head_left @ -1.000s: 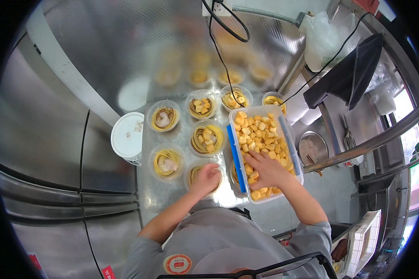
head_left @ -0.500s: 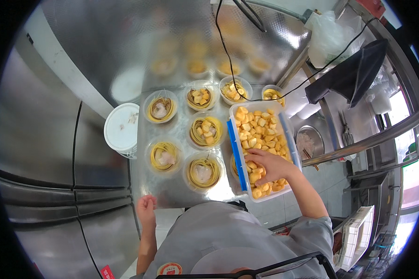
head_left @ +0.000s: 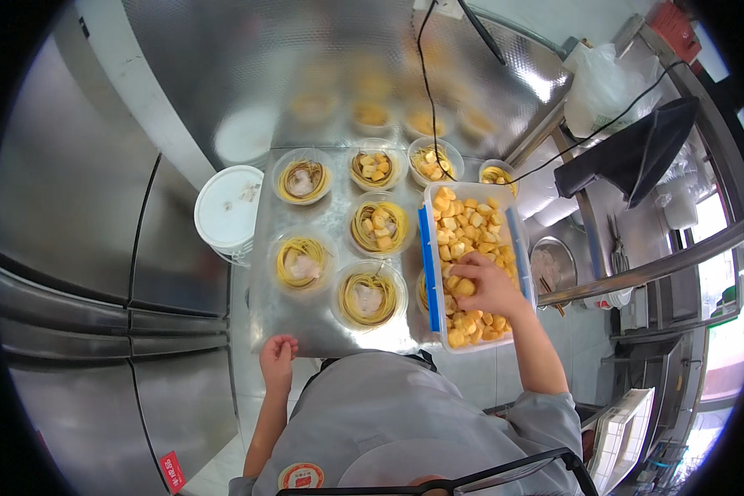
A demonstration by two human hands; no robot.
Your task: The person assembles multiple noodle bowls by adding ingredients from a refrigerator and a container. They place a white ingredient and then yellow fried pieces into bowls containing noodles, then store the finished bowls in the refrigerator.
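My right hand (head_left: 489, 283) is inside a clear plastic box (head_left: 517, 248) with a blue clip side, its curled fingers gripping some golden-yellow chunks (head_left: 463, 288) that look like fried tofu. More of these chunks fill the box. At the table's near edge, my left hand (head_left: 278, 360) hangs with its fingers curled in and nothing visible in them. Between the hands stand several clear round bowls of yellow noodles. Nearest is one bowl (head_left: 369, 295) topped with a pale piece, perhaps meat; another bowl (head_left: 380, 225) also carries golden chunks. The box partly covers one bowl.
The steel table (head_left: 298, 322) meets a steel back wall. A lidded white bucket (head_left: 229, 207) stands to its left, beside steel cabinet doors (head_left: 83, 231). A black cable (head_left: 429, 83) hangs over the far bowls. On the right are a metal bowl (head_left: 564, 248) and a rack rail (head_left: 653, 263).
My right hand has lifted slightly among the chunks and its fingers have closed around some of them. My left hand stays by the table edge. The whole view has shifted a little.
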